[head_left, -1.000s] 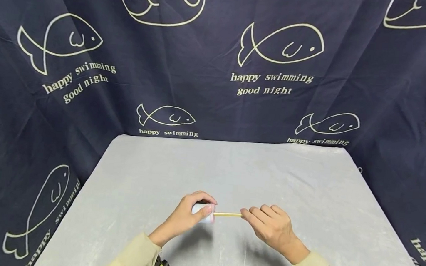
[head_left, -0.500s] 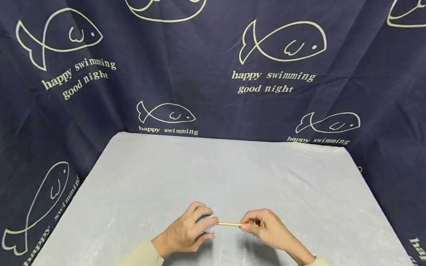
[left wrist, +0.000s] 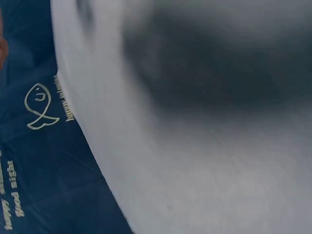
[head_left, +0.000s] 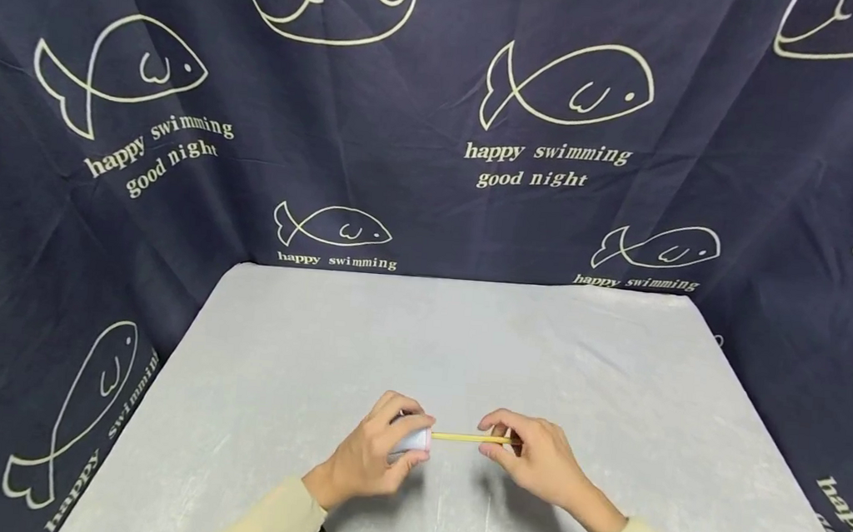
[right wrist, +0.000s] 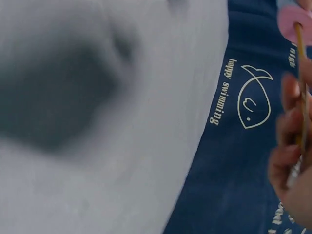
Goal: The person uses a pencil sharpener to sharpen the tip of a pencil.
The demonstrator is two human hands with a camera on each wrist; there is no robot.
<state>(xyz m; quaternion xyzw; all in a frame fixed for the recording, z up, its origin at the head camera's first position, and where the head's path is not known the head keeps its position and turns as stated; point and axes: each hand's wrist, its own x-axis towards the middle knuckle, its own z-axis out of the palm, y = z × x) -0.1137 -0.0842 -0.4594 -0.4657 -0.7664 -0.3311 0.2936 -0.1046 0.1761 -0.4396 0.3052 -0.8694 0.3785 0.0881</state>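
Note:
In the head view my left hand (head_left: 370,454) grips a pale blue, barrel-shaped pencil sharpener (head_left: 411,441) between thumb and fingers. Its pink end with a round hole shows in the right wrist view, where a yellow pencil (right wrist: 300,41) enters it. Level above the table, the pencil (head_left: 458,437) spans the gap between the hands. My right hand (head_left: 542,459) holds the pencil's other end, fingers curled about it. The tip is hidden inside the sharpener. Only a sliver of the left hand (left wrist: 3,51) shows in the left wrist view.
Both hands are above a table with a light grey cloth (head_left: 465,344). Dark blue curtains (head_left: 437,133) with fish drawings and lettering stand behind it and at both sides. Dark blurred patches fill part of each wrist view.
Over the last second the right hand has turned about the pencil, its thumb side coming into view. The left hand has shifted its grip on the sharpener, and both hands dipped and rose slightly.

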